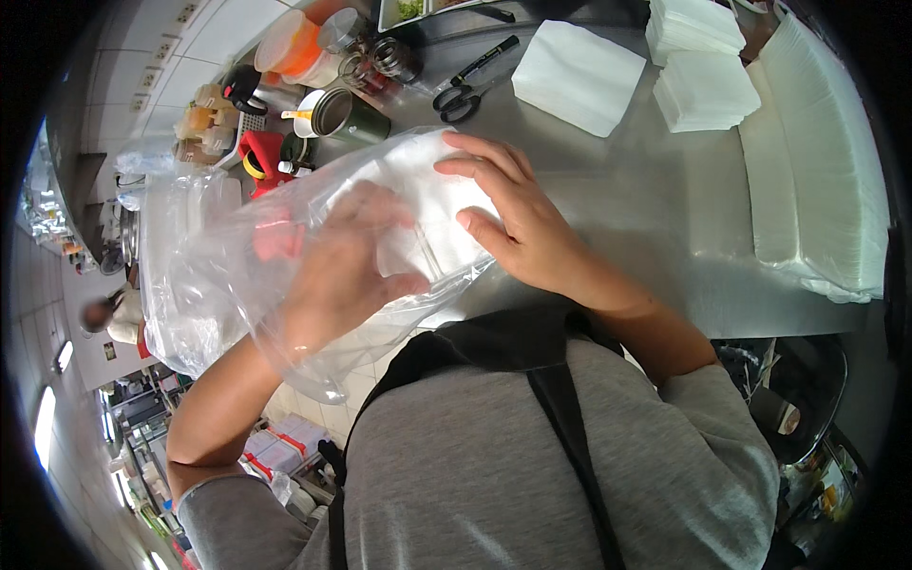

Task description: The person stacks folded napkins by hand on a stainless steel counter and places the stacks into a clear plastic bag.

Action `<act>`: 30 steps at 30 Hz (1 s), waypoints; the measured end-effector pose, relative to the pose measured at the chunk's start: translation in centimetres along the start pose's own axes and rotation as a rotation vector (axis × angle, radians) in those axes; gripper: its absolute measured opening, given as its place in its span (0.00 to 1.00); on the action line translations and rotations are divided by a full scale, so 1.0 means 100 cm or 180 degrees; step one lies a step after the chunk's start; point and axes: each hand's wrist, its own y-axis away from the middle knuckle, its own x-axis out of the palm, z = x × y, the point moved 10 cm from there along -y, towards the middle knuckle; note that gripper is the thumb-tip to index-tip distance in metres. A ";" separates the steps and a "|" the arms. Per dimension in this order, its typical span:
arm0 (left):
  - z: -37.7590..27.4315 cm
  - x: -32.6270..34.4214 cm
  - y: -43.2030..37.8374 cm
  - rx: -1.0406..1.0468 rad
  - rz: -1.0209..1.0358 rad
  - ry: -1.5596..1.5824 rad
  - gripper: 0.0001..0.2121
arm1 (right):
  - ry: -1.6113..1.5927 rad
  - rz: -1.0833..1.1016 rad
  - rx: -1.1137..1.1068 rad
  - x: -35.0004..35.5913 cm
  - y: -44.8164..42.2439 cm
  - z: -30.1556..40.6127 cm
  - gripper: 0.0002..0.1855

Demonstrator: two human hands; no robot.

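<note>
My left hand (342, 271) is inside a clear plastic bag (221, 285), its fingers spread and slightly blurred beside white paper napkins (449, 228) in the bag. From the other side, my right hand (531, 221) rests its curved fingertips on the bag's closed end over the napkins, thumb apart from the fingers. A separate white napkin stack (578, 77) lies on the steel counter (627, 192) beyond my right hand. Farther right are two more napkin stacks (705, 91) and a long plastic-wrapped napkin pack (819, 164).
Black-handled scissors (458, 103) and a black marker (486, 60) lie near the counter's middle. A green metal cup (350, 115), glass jars (395, 59), a red plastic object (263, 160) and squeeze bottles (210, 117) stand at the left. A person (125, 313) is in the background.
</note>
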 end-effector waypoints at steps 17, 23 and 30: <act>0.030 0.013 -0.005 -0.0425 -0.0291 -0.0261 0.48 | 0.1307 0.0695 -0.0126 0.018 0.011 -0.021 0.25; 0.024 0.002 0.003 -0.0494 -0.0376 0.0192 0.49 | 0.1299 0.0354 -0.0101 0.017 0.007 -0.009 0.25; -0.001 -0.032 0.000 -0.0141 -0.0512 -0.0053 0.38 | 0.1111 -0.0027 -0.0910 0.000 0.019 0.033 0.30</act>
